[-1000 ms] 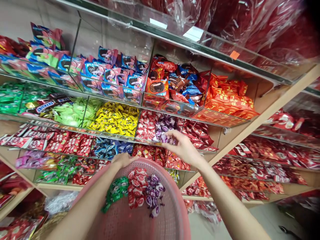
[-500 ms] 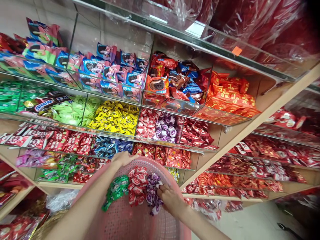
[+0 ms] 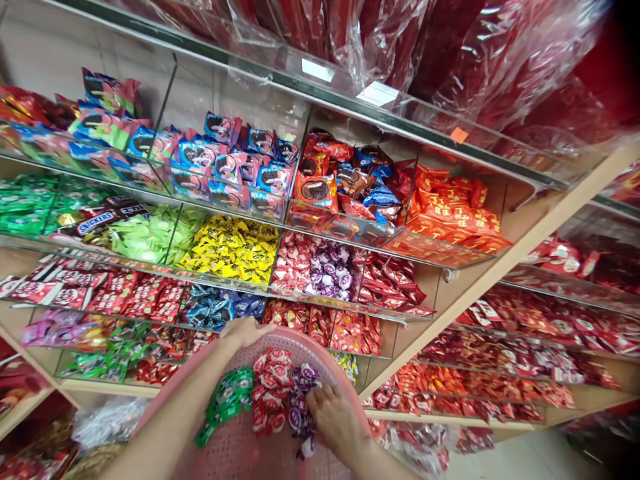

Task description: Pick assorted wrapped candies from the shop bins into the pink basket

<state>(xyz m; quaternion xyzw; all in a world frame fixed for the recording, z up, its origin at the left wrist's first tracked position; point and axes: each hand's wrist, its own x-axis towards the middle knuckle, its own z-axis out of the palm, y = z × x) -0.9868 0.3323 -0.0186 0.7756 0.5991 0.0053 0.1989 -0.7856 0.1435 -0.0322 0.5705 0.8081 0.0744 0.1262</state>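
A pink basket [image 3: 235,453] is at the bottom of the view, held up in front of the candy shelves. It holds three small heaps side by side: green candies [image 3: 225,400] on the left, red-and-white candies [image 3: 267,393] in the middle and purple candies [image 3: 299,399] on the right.

The right hand [image 3: 335,420] lies inside the basket with its fingers bent down onto the purple heap and touching the wrappers. Whether its grip has closed on any of them cannot be told. The left hand [image 3: 245,331] reaches across the basket, and its grip is closed over the far rim.

Just beyond that rim, clear bins rise in tilted rows. The nearest row holds blue wrappers [image 3: 220,307] and red packets [image 3: 350,330]. The row above has a yellow candy bin [image 3: 233,250] beside a bin of mixed red-and-white and purple sweets [image 3: 320,267]. Pale green packets [image 3: 145,233] and chocolate bars [image 3: 100,220] lie further left.

The top row holds blue cookie packs [image 3: 235,167], then orange and brown cookie packs [image 3: 345,177], then orange-red packets [image 3: 450,207]. Red bags in clear film [image 3: 400,33] are on the shelf above. A wooden shelf edge [image 3: 500,260] slants down the right side, with more red packets beyond it.
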